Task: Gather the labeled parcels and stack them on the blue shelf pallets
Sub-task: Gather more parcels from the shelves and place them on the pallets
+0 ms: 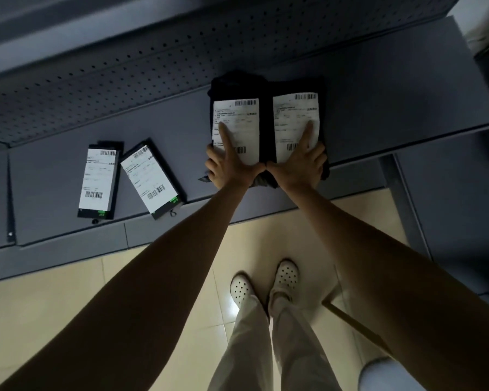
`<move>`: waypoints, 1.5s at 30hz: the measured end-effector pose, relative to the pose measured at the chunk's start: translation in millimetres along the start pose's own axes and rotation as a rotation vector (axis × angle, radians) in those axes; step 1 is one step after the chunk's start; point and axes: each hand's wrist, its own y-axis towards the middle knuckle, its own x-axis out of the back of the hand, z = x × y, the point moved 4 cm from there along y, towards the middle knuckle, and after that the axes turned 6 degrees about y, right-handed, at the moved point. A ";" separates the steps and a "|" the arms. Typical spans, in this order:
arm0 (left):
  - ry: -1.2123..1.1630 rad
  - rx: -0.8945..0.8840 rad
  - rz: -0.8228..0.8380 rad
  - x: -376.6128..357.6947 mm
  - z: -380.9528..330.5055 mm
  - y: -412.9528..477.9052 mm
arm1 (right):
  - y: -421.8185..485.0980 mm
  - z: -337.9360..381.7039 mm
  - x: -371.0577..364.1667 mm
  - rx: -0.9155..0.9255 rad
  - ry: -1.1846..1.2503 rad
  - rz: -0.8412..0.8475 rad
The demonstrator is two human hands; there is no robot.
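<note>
Two dark soft parcels with white shipping labels lie side by side on the blue-grey shelf. My left hand lies on the left parcel, forefinger along its label and the other fingers curled over its near-left corner. On the right parcel rests my right hand, forefinger stretched up the label, fingers over the near edge. My thumbs touch between the two parcels. Further left on the same shelf lie two flat black labeled parcels, one straight, one tilted.
A perforated back panel rises behind the shelf. The shelf's front edge runs diagonally above a beige tiled floor. My feet in white clogs stand near it. A shelf upright stands at the right.
</note>
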 end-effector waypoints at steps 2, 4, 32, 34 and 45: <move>0.008 -0.006 0.001 3.7 3.6 -5.6 | -5.6 -3.5 2.5 -0.029 -0.012 0.034; 0.001 -0.021 -0.004 10.6 8.1 -11.4 | -7.8 -6.1 10.5 -0.050 -0.022 0.088; -0.169 0.375 -0.400 294.8 504.3 -316.9 | -488.2 235.6 -80.8 0.552 -0.281 0.564; -0.221 0.446 -0.457 323.2 557.6 -349.8 | -544.3 267.7 -100.9 0.642 -0.283 0.613; -0.488 0.679 -0.904 468.7 746.9 -444.0 | -762.0 462.7 -168.7 1.072 -0.083 0.745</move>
